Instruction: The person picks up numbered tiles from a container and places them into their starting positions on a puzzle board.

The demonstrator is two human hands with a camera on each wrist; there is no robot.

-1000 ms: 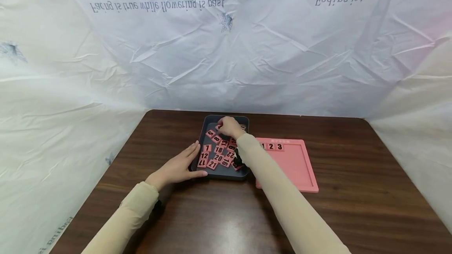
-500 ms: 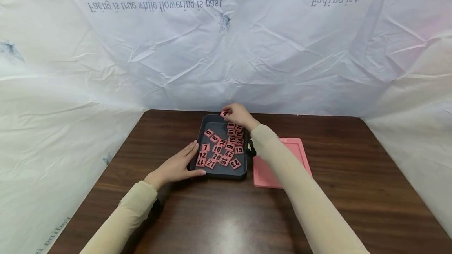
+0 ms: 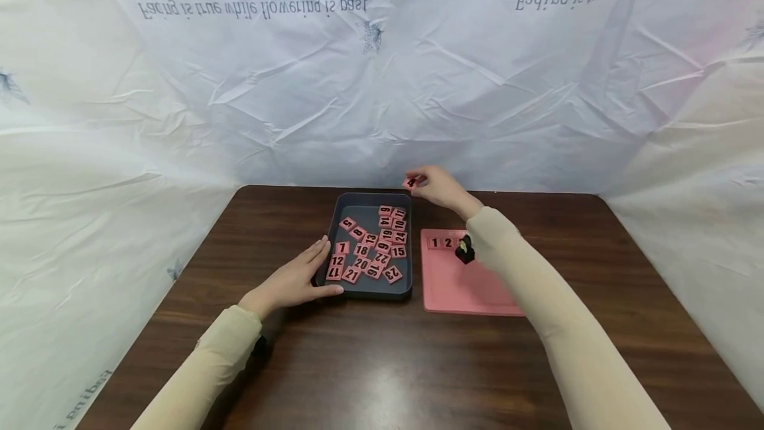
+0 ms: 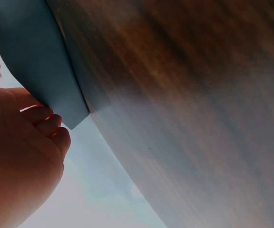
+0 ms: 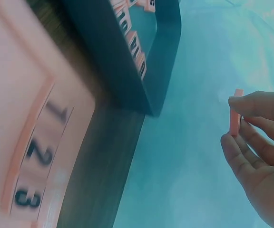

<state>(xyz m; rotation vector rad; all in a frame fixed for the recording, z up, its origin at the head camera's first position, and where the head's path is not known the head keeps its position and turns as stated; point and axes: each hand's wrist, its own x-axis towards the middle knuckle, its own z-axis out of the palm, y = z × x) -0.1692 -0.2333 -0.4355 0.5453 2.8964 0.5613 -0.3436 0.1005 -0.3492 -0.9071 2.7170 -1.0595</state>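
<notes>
Right wrist: right hand [image 5: 265,156] pinches a pink tile [image 5: 235,114] by opposite edges, seen side-on; tray [image 5: 122,90] and board [image 5: 8,95] off to the other side. Looks like a carry. Do it well: keep the edge pinch firm but light, number up, stay above the tray rim, don't brush the 1-2-3 row [image 5: 42,152].

Left wrist: left hand [image 4: 23,152] has fingers resting relaxed against the tray wall; light pressure should stop it sliding on the desk [image 4: 199,95].

Head: tile reads 4, held in the air beyond the tray's far right corner, apart from the loose tiles [image 3: 361,250]. Versus half a second ago: right hand has moved rightward off the tray's far edge; 1 and 2 now show; 3 mostly hidden behind the black wrist piece [image 3: 465,249]. Left hand unchanged.
</notes>
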